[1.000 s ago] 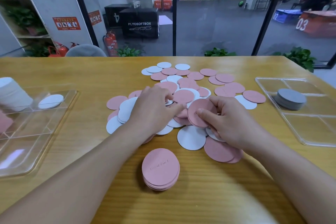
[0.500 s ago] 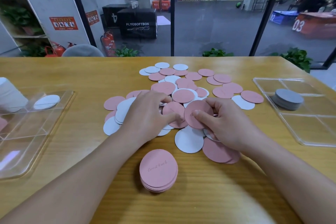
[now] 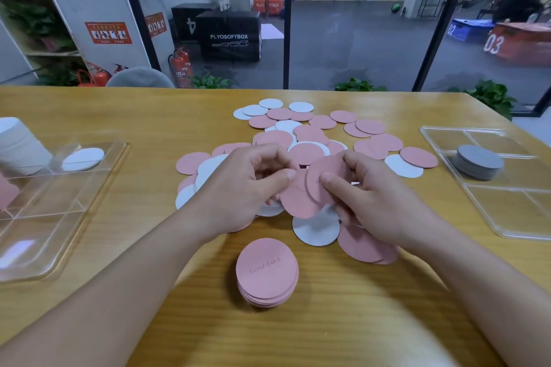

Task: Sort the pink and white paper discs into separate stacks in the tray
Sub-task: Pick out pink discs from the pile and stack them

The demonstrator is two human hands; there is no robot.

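Pink disc tilts face-up toward the camera, pinched by the right hand; the left hand pinches another pink disc beside it.

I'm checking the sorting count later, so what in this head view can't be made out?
- Discs under the left hand and right hand: covered by the hands.
- Lettering on the pink stack: too small to read.
- White stack and left tray: cut off by the left edge.
- Right tray: cut off by the right edge.
- Height of the grey stack: individual discs too fine to count.
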